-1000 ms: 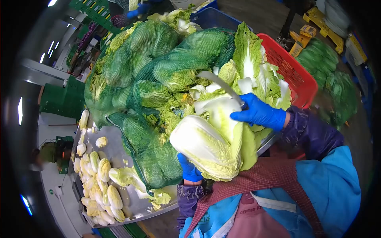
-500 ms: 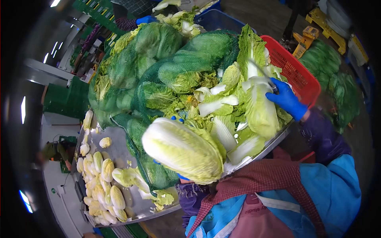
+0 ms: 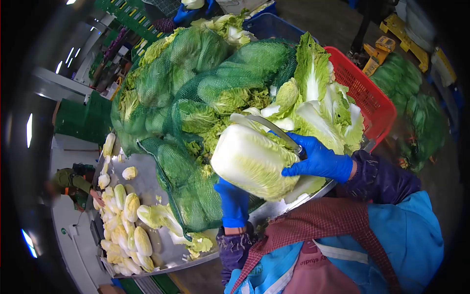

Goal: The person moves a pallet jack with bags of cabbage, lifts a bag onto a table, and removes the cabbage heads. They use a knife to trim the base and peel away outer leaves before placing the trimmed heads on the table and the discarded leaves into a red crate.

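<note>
A large napa cabbage, pale green with a white base, is held tilted over the near edge of the table. My left hand, in a blue glove, grips it from below; part of the fingers is hidden behind it. In my right hand, also blue-gloved, is a knife, its curved blade lying along the far side of the cabbage. The right thumb presses on the cabbage's leafy end. Loose outer leaves are heaped just beyond the right hand.
Green mesh sacks of cabbages fill the table's middle. Small trimmed cabbages lie on the metal tabletop at left. A red crate and blue bin stand beyond. Other people's hands work at the far side and left.
The right hand and knife have come in from the leaf heap to the cabbage. The cabbage has moved right and up, leaving more of my left hand showing. Leaves at the right have shifted.
</note>
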`<state>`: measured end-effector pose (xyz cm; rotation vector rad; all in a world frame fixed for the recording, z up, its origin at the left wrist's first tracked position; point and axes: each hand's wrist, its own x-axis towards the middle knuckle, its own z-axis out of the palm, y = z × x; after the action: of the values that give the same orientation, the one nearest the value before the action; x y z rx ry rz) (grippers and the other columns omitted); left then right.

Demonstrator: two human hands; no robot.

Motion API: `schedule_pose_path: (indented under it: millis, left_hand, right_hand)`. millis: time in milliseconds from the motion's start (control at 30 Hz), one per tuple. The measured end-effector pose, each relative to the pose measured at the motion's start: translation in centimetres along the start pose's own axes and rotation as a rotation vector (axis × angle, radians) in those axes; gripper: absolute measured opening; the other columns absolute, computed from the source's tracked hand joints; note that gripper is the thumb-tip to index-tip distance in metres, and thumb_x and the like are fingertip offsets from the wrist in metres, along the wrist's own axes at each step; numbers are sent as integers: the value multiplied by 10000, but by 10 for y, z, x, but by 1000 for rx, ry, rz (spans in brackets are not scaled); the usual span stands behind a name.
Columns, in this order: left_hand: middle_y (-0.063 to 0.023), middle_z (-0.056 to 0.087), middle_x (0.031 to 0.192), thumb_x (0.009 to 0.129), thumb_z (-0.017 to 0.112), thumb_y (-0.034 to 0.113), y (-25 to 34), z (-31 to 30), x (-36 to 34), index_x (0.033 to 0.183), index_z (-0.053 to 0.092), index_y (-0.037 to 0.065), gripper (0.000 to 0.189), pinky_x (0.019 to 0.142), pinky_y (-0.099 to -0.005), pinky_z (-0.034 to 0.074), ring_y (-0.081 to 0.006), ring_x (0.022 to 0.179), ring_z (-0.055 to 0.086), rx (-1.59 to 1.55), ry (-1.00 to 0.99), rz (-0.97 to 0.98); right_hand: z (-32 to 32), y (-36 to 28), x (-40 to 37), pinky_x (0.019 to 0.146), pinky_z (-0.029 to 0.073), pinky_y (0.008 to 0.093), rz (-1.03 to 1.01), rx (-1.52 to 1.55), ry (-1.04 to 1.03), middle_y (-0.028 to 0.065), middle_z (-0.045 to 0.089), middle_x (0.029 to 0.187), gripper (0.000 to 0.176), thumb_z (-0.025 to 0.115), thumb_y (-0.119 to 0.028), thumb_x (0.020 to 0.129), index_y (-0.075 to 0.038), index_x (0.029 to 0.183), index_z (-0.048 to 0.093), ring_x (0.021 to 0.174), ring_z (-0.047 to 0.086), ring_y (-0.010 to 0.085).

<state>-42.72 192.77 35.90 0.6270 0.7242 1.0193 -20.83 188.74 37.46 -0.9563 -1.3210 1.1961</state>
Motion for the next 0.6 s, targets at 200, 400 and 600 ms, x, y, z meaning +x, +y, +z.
schedule_pose_path:
  millis: [200, 400, 600]
  left_hand:
    - [-137, 319, 1354, 780, 615, 401, -17, 9, -4, 1344, 245, 71, 751, 1016, -449, 307, -300, 1223, 343, -143, 141, -102]
    - [-137, 320, 1359, 765, 581, 492, -18, 11, -6, 1354, 236, 85, 794, 1008, -481, 303, -331, 1219, 346, -213, 122, -104]
    - [-134, 328, 1354, 752, 603, 474, -18, -7, -1, 1351, 245, 96, 795, 998, -482, 321, -326, 1213, 358, -426, -61, -129]
  right_hand:
    - [-8, 10, -9, 710, 439, 243, 180, -225, 164, 54, 598, 909, 530, 696, -155, 728, -2, 1189, 483, 744, 498, 67]
    - [-56, 6, -2, 713, 434, 219, 178, -302, 310, -33, 557, 911, 484, 684, -59, 716, -6, 1166, 514, 797, 474, 43]
    - [-100, -38, 3, 689, 466, 230, 54, -746, 399, 62, 567, 1040, 606, 727, -128, 669, -114, 1226, 490, 843, 548, 115]
